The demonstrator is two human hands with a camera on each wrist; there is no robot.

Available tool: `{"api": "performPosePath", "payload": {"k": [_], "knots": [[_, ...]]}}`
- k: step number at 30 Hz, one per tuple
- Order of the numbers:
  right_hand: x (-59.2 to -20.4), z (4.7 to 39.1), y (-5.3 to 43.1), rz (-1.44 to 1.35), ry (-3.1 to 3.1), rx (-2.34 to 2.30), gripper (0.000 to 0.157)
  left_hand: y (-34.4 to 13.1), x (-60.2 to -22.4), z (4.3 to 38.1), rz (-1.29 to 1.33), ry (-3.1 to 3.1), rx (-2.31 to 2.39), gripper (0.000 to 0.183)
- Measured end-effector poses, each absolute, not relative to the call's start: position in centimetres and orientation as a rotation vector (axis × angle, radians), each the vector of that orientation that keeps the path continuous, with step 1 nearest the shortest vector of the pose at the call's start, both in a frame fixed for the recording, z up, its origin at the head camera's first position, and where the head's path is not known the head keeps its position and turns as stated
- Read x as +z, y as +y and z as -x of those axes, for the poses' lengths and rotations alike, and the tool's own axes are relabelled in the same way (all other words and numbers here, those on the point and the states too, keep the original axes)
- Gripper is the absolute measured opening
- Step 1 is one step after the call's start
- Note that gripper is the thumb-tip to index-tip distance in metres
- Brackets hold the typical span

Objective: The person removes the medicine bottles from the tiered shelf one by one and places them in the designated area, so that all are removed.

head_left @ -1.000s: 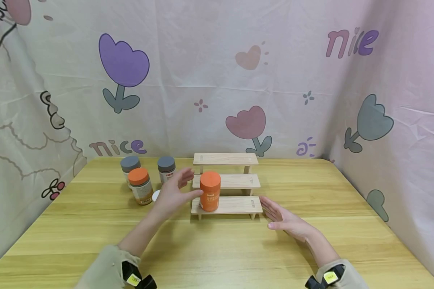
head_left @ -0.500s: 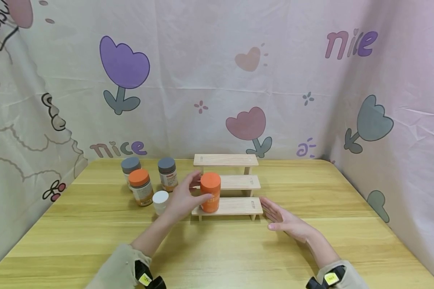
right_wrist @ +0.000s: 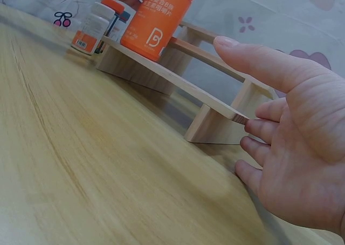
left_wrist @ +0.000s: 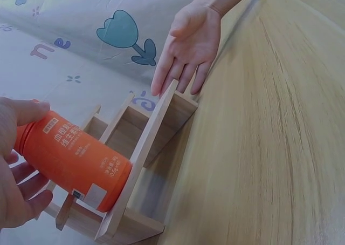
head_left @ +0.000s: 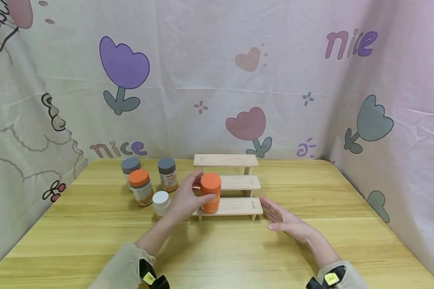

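Note:
An orange pill bottle with an orange cap stands upright on the left part of the lowest step of a small wooden three-tier shelf. My left hand holds it from the left, thumb across the near side and fingers behind. In the left wrist view, that thumb lies near the bottle's neck. At the shelf's right end is my right hand, fingers straight and palm inward. Its fingertips are right at the end of the lowest step in the right wrist view.
Left of the shelf stand a white-capped bottle, an orange-capped jar and two grey-capped jars, one farther back, the other partly hidden. A printed cloth hangs behind the wooden table.
My left hand has moved right, from beside the orange bottle to a hold around it. The white-capped bottle now shows past the wrist. My right hand has stayed in place.

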State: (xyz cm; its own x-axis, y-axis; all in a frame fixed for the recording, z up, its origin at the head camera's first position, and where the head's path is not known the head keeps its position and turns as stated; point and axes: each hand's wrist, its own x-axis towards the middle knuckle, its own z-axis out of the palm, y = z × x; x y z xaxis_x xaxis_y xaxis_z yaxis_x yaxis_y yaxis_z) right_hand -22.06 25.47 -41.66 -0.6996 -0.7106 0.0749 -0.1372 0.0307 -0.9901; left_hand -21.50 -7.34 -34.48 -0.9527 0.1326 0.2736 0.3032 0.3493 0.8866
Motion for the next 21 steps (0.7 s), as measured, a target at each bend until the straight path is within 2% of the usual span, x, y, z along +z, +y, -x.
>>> {"api": "performPosePath", "payload": {"k": [9, 16, 21], "knots": [[-41.62, 22.0, 25.51, 0.851, 1.88, -1.7, 0.08, -7.08, -34.74, 21.58, 0.412, -2.445, -1.637, 0.077], [-41.69, 22.0, 25.53, 0.851, 1.877, -1.704, 0.08, -6.98, -34.99, 21.74, 0.394, -2.441, -1.631, 0.061], [-41.66, 22.08, 25.49, 0.854, 1.878, -1.705, 0.081, -7.02, -35.06, 21.85, 0.38, -2.443, -1.632, 0.059]]}}
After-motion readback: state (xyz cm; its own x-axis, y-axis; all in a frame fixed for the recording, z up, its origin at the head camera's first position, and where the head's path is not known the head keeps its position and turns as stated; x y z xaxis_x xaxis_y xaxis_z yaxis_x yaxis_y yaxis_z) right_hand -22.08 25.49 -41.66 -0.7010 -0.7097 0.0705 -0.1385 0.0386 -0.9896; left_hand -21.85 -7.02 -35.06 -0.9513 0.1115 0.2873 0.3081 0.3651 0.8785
